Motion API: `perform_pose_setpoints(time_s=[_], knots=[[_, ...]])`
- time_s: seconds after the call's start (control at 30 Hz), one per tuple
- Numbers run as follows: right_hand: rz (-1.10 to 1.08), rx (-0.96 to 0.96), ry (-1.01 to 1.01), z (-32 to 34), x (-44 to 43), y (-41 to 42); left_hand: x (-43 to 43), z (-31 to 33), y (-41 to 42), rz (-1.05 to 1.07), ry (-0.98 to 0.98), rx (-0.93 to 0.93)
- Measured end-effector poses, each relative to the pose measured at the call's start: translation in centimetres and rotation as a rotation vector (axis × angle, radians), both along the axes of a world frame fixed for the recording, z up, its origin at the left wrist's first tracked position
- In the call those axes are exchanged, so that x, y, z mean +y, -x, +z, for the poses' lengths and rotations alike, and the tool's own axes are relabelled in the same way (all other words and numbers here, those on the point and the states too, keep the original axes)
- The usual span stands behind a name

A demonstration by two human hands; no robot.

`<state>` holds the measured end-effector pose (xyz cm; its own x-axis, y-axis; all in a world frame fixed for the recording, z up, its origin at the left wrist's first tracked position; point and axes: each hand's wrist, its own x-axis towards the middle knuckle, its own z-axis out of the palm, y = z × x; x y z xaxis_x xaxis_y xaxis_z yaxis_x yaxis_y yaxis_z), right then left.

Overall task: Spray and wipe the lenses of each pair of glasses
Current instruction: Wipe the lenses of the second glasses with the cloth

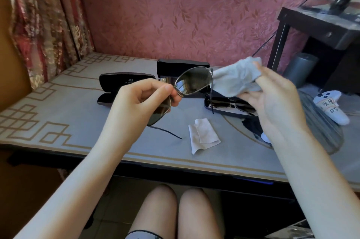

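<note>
My left hand [142, 98] pinches a pair of metal-framed sunglasses [192, 82] at the bridge and holds them above the table. One dark lens faces up to the right; the other is partly hidden behind my fingers. My right hand [272, 100] holds a grey cleaning cloth [237, 78] just right of the raised lens, draped over its fingers. A second pair of sunglasses [231, 104] lies in an open case beneath my right hand. A smaller white cloth [203, 135] lies folded on the table.
An open black glasses case [116, 86] lies at the left, another black case [171, 67] stands behind the held sunglasses. A white controller [331, 106] with labels rests at the right. A dark stand [319, 30] with a grey cylinder [300, 69] under it rises at the far right. The patterned table's front edge [175, 162] runs near my knees.
</note>
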<state>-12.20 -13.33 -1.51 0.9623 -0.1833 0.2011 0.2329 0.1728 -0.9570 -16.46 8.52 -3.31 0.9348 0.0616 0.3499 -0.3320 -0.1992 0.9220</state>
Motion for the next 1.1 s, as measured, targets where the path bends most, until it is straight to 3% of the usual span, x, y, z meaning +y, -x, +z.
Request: perform_pose_setpoints(time_s=[0.17,0.33,0.93,1.1], knots=[[0.151,0.21,-0.174,-1.7,1.0,1.0,-0.7,-0.5,0.1,0.054,0.031,-0.008],[0.298,0.127,-0.24,-0.8,3.0,1.6,-1.7,-0.3,0.8,0.046,-0.007,-0.042],[0.116,0.07,-0.028,-0.4,5.9,0.3,-1.8,-0.7,1.3,0.104,-0.116,-0.128],[0.193,0.081,-0.176,-1.2,6.2,1.2,-1.8,-1.1,1.0,0.121,-0.069,-0.108]])
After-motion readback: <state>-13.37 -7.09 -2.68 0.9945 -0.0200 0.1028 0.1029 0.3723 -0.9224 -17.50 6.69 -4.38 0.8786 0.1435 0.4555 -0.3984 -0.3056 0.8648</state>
